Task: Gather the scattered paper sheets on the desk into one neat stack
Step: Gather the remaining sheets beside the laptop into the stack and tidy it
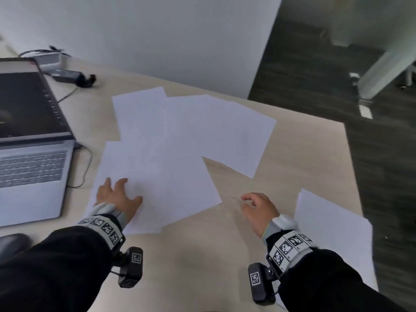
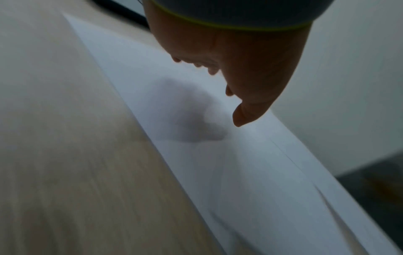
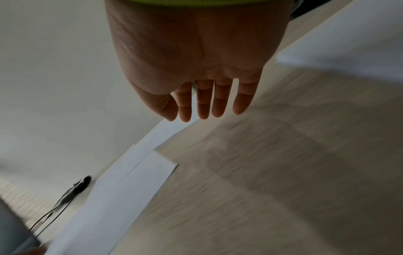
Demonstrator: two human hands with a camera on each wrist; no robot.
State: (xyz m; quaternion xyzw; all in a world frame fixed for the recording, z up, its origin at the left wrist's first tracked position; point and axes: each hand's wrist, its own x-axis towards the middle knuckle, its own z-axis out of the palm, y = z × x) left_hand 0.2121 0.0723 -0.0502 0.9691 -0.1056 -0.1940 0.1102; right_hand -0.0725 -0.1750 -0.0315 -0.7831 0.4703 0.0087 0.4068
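Several white paper sheets (image 1: 180,136) lie fanned and overlapping across the middle of the wooden desk (image 1: 198,262). One more sheet (image 1: 333,233) lies apart at the desk's right edge. My left hand (image 1: 119,197) hovers just over the near-left sheet (image 2: 218,163) with fingers spread, its shadow below it. My right hand (image 1: 256,207) floats above bare desk between the pile and the lone sheet, fingers relaxed and straight (image 3: 205,103), holding nothing.
An open laptop (image 1: 31,140) sits at the left with a cable (image 1: 86,163) trailing beside the papers. A charger and adapter (image 1: 67,75) lie at the back left. A dark mouse (image 1: 13,243) is at the near left. The desk ends at the right above dark floor.
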